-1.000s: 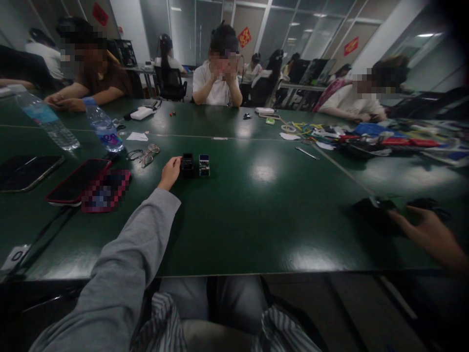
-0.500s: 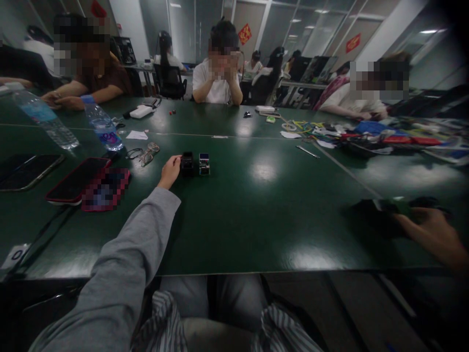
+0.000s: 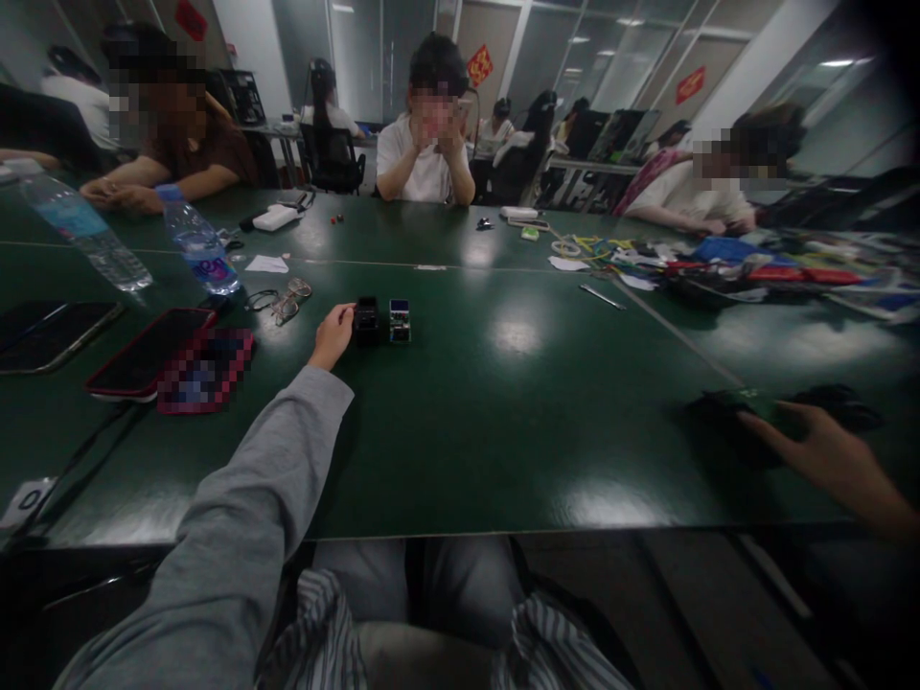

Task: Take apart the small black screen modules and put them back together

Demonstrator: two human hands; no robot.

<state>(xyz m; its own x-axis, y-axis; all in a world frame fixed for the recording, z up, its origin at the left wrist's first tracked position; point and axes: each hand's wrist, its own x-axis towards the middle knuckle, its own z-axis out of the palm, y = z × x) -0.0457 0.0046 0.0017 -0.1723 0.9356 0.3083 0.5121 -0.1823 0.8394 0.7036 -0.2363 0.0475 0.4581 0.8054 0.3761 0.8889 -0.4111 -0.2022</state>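
Two bare hands reach well apart over the green table [image 3: 503, 431]. The left hand's [image 3: 333, 337] fingers are bunched together against the left side of a black block [image 3: 367, 321], back from the near edge; I can't tell if they pinch it. That block stands between them and a small circuit module [image 3: 400, 321]. Towards the near right corner, the right hand's [image 3: 826, 450] thumb and forefinger stand apart at a blurred green-and-black thing [image 3: 760, 407]; its grip is unclear. A cable heap [image 3: 776, 264] lies beyond. Glasses [image 3: 287, 302], two bottles [image 3: 202, 244] and three phones [image 3: 152, 353] crowd the left.
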